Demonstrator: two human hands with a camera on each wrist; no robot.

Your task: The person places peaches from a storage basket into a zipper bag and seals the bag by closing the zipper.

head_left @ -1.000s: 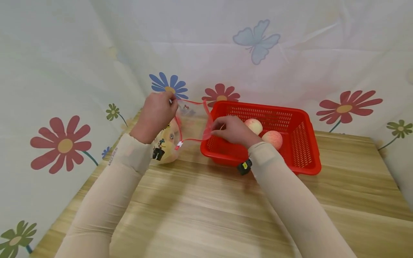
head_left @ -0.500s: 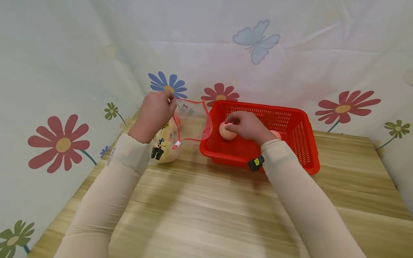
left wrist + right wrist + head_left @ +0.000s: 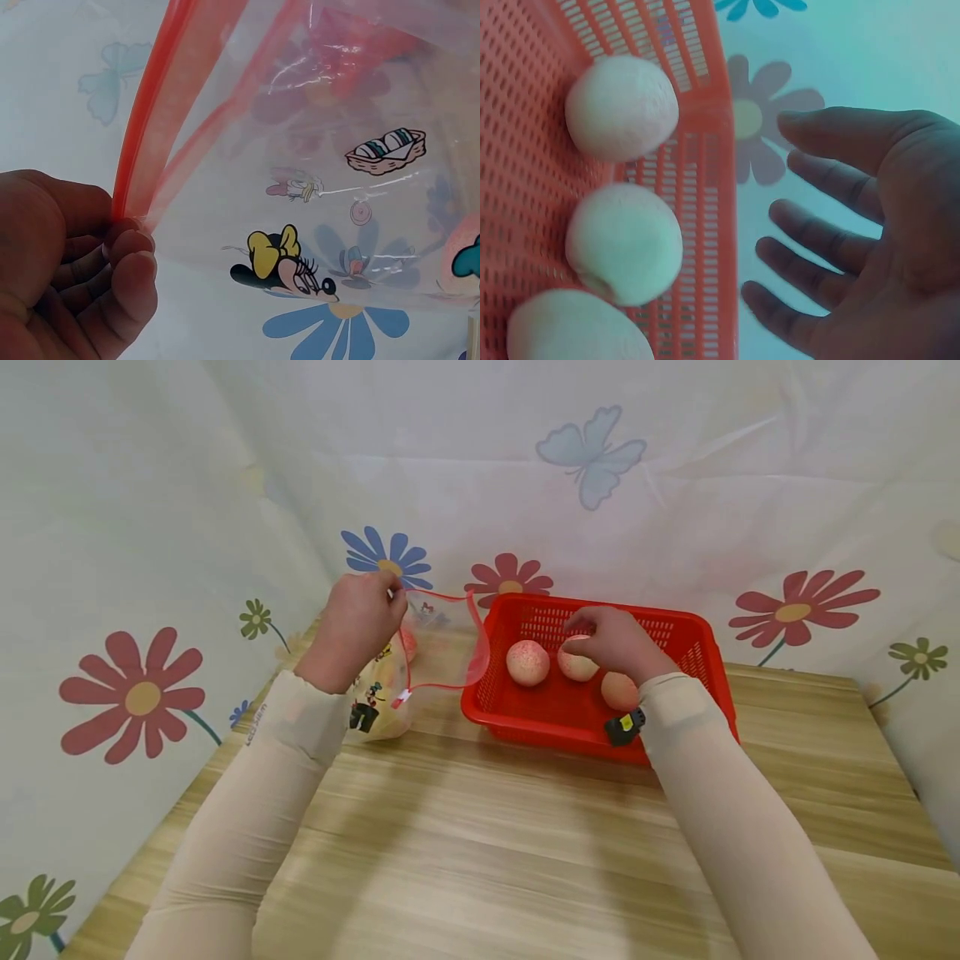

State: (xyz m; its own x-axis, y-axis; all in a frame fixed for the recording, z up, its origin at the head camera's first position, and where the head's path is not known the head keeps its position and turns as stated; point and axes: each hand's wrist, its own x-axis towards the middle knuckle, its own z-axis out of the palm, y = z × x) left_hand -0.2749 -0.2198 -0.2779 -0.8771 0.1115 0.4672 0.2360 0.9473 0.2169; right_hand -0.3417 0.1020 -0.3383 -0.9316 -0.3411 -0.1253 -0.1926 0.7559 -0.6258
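My left hand [image 3: 358,628] pinches the edge of a clear zip bag [image 3: 315,225] with a red zip rim and cartoon prints. The bag's mouth gapes toward the basket, and at least one peach [image 3: 407,645] shows inside it. Over the red plastic basket [image 3: 555,737] hovers my right hand [image 3: 877,225], its fingers spread and holding nothing. In the head view three peaches lie in the basket: a left one [image 3: 528,662], a middle one [image 3: 577,660] just under the fingers, and a right one [image 3: 619,691] partly covered by the hand and wrist camera.
A white zip slider [image 3: 402,697] hangs at the near corner of the bag's mouth. Basket and bag stand on a wood-grain table [image 3: 450,843]. White sheeting [image 3: 675,527] with printed flowers and a butterfly encloses the back and sides.
My right hand moved from the bag's rim over the left peach, then farther right above the middle one. It carries nothing now. My left hand keeps its pinch on the bag.
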